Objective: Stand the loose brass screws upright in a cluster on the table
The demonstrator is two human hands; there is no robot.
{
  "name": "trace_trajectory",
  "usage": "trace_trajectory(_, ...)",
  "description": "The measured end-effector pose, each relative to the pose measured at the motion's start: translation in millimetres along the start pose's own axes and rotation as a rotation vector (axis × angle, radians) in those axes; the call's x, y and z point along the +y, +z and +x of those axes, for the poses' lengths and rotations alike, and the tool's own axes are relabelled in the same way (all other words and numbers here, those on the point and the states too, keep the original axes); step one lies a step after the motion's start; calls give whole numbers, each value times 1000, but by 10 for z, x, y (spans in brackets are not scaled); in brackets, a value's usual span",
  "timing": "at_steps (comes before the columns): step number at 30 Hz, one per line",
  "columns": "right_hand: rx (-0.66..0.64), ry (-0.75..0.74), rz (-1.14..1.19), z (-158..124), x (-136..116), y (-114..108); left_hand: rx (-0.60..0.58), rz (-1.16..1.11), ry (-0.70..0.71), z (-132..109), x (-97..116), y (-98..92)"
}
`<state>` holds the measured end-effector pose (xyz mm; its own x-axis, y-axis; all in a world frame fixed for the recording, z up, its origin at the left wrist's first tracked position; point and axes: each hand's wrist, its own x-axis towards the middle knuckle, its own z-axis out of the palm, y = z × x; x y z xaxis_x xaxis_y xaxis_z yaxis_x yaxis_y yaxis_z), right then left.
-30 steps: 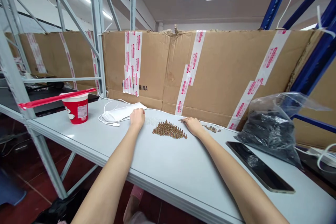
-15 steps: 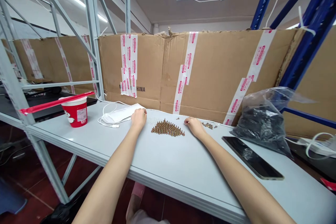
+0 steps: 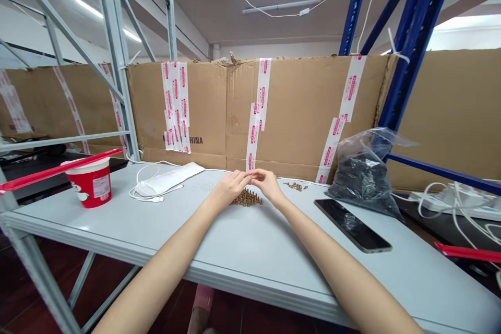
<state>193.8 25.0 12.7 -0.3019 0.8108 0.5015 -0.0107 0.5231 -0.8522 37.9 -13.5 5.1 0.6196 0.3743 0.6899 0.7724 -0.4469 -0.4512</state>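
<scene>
Right beneath the grips lies a pile of screws, brass-coloured, on the worktop. The left hand and right hand meet just over the pile's far edge, their fingertips touching one another. Each grip is drawn together, fingers to thumb; whether a screw sits pinched there is too small to tell. The left hand's heel hides the near-left part of the pile.

Just right of the grips, a few loose screws lie apart from the pile. Further right and nearer the person a dark phone lies flat, screen up, and behind it a plastic bag of black stuff slumps beside a blue rack post.

Left of the grips lies a flat white pouch with a white cable looped around it. Well beyond that, near the worktop's left end, stands a red tub, with a red strip across its top. Behind the grips a taped cardboard wall runs along the worktop's far edge.
</scene>
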Motion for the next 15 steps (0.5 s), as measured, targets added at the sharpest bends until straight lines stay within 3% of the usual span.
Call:
trace_trajectory(8,-64,154,177,-96,-91,-33,60,-34,-77,-20,-57,36)
trace_trajectory(15,-67,190,187,-120,-148,5,-24,95,-21,-48,-88,16)
